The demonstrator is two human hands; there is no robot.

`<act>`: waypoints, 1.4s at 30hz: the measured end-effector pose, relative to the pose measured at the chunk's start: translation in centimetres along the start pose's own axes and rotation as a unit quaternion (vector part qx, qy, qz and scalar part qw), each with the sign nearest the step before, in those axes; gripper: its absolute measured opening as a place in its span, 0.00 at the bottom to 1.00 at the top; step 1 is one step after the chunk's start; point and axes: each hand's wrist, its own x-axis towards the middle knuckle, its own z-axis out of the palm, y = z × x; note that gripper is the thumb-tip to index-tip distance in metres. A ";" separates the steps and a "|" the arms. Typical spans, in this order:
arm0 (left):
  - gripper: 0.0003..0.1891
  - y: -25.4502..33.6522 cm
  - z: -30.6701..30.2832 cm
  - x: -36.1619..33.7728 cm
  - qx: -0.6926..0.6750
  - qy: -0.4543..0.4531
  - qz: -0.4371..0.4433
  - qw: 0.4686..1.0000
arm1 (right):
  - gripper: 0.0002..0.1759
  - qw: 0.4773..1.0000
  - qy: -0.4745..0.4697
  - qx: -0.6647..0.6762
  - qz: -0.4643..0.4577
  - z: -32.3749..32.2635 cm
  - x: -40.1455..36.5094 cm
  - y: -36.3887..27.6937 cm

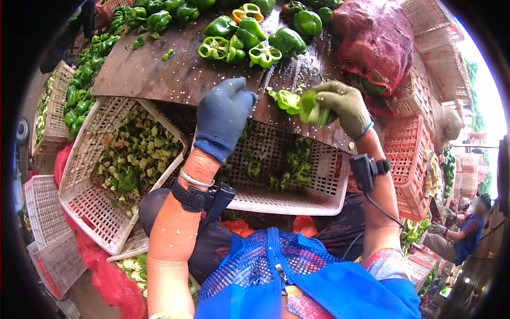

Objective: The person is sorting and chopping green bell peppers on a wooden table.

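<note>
My left hand (225,118), in a blue knit glove, is over the near edge of the wooden table. Its fingers are curled closed, and whatever they may hold is hidden. To its right my right hand (342,106), in an olive glove, grips a piece of green bell pepper (312,110), slightly blurred. A cut pepper piece (287,101) lies on the wood just left of it. Beyond the hands sit pepper halves (265,55) and whole green peppers (287,42). Below the table edge, a white crate (281,204) contains green pepper pieces.
Another white crate (79,175), tilted at left, holds many pepper cores (139,151). A red mesh sack (374,42) stands on the table's right side. Orange crates (406,165) are stacked at right. A person in a blue vest (467,239) sits far right.
</note>
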 end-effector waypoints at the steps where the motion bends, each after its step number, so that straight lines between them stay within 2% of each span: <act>1: 0.19 0.2 -0.2 0.0 -0.011 0.002 -0.011 1.000 | 0.19 0.995 -0.004 -0.093 0.026 0.5 -0.9 -0.7; 2: 0.19 0.4 -0.3 0.0 -0.022 0.004 -0.021 1.000 | 0.22 0.987 0.028 -0.159 0.001 1.2 -0.8 -0.2; 3: 0.19 0.6 -0.3 -0.1 -0.021 -0.005 -0.025 0.999 | 0.23 0.967 0.038 -0.237 -0.083 2.0 -0.7 0.4; 5: 0.19 0.9 -0.4 -0.3 -0.017 -0.021 -0.031 0.999 | 0.24 0.886 0.044 -0.424 -0.182 4.3 -1.0 0.6; 7: 0.19 0.6 -0.3 -0.3 -0.012 -0.010 -0.003 1.000 | 0.24 0.830 0.000 -0.507 -0.233 6.5 -0.3 2.2; 9: 0.19 0.5 -0.8 0.0 -0.018 0.007 0.009 1.000 | 0.27 0.837 -0.003 -0.518 -0.175 7.1 0.0 2.1; 12: 0.19 0.9 -2.4 0.2 -0.037 0.047 0.007 0.998 | 0.28 0.893 -0.157 -0.420 -0.038 6.3 -1.7 -2.2; 13: 0.18 0.8 -2.8 0.2 -0.039 0.052 0.002 0.998 | 0.32 0.889 -0.204 -0.407 -0.038 5.9 -1.4 -3.0; 15: 0.18 0.8 -3.2 0.2 -0.046 0.061 -0.009 0.997 | 0.33 0.939 -0.121 -0.313 -0.074 6.8 -0.8 -6.3; 16: 0.17 0.7 -3.3 0.2 -0.069 0.053 -0.020 0.996 | 0.28 0.930 -0.072 -0.337 -0.127 7.3 1.3 -6.0; 17: 0.17 0.8 -3.4 0.3 -0.071 0.047 -0.028 0.996 | 0.27 0.898 0.038 -0.400 -0.178 8.2 3.7 -4.2; 19: 0.18 0.8 -3.5 0.3 -0.075 0.035 -0.048 0.995 | 0.24 0.842 0.040 -0.514 -0.159 10.3 7.5 -3.8; 20: 0.18 0.7 -3.6 0.4 -0.084 0.032 -0.057 0.994 | 0.21 0.842 0.069 -0.519 -0.134 11.3 9.3 -2.8; 23: 0.24 0.3 -3.6 0.8 -0.099 0.070 -0.061 0.991 | 0.19 0.871 0.110 -0.430 -0.210 10.5 9.8 -0.3; 24: 0.26 0.3 -3.6 1.0 -0.098 0.059 -0.077 0.990 | 0.20 0.887 0.083 -0.395 -0.226 9.9 9.0 0.1; 27: 0.32 0.5 -2.9 1.7 -0.124 0.001 -0.118 0.985 | 0.22 0.877 0.043 -0.380 -0.292 9.3 3.9 -2.0; 28: 0.33 0.3 -2.3 1.8 -0.150 -0.033 -0.129 0.980 | 0.23 0.848 0.017 -0.395 -0.353 9.3 2.5 -3.0; 29: 0.35 0.6 -2.0 1.6 -0.174 -0.068 -0.138 0.973 | 0.26 0.908 -0.001 -0.267 -0.323 9.7 1.0 -2.7; 30: 0.31 1.2 -1.7 1.0 -0.157 -0.045 -0.036 0.986 | 0.29 0.949 -0.016 -0.132 -0.286 10.2 -0.6 -2.4; 31: 0.30 2.0 -2.0 0.5 -0.202 -0.089 -0.069 0.973 | 0.32 0.969 -0.030 0.005 -0.245 10.7 -2.2 -2.1; 32: 0.28 2.8 -2.2 0.0 -0.247 -0.133 -0.101 0.955 | 0.37 0.971 -0.059 0.203 -0.115 10.7 -4.0 -3.5; 33: 0.26 3.3 -2.2 -0.5 -0.290 -0.177 -0.133 0.931 | 0.36 0.927 -0.074 0.363 -0.061 10.6 -4.9 -3.6; 34: 0.22 1.7 -0.9 -1.1 -0.192 -0.143 0.014 0.971 | 0.35 0.946 -0.064 0.315 -0.043 10.7 -5.2 -2.7; 36: 0.21 1.5 0.0 -2.5 -0.095 -0.121 0.047 0.987 | 0.31 0.977 -0.045 0.207 -0.029 11.0 -5.7 -1.4; 39: 0.16 2.3 0.1 -4.1 0.048 -0.088 0.075 0.992 | 0.28 0.966 -0.049 0.250 0.040 11.3 -7.1 -1.5; 40: 0.15 2.7 0.2 -4.3 0.106 -0.089 0.079 0.987 | 0.25 0.985 -0.024 0.164 0.050 11.4 -7.7 -2.1; 41: 0.13 2.9 0.2 -4.5 0.162 -0.090 0.081 0.979 | 0.24 0.988 -0.008 0.148 0.032 11.5 -7.8 -1.2; 42: 0.11 2.3 0.9 -4.8 0.166 -0.051 0.107 0.979 | 0.23 0.991 0.008 0.131 0.015 11.7 -7.8 -0.2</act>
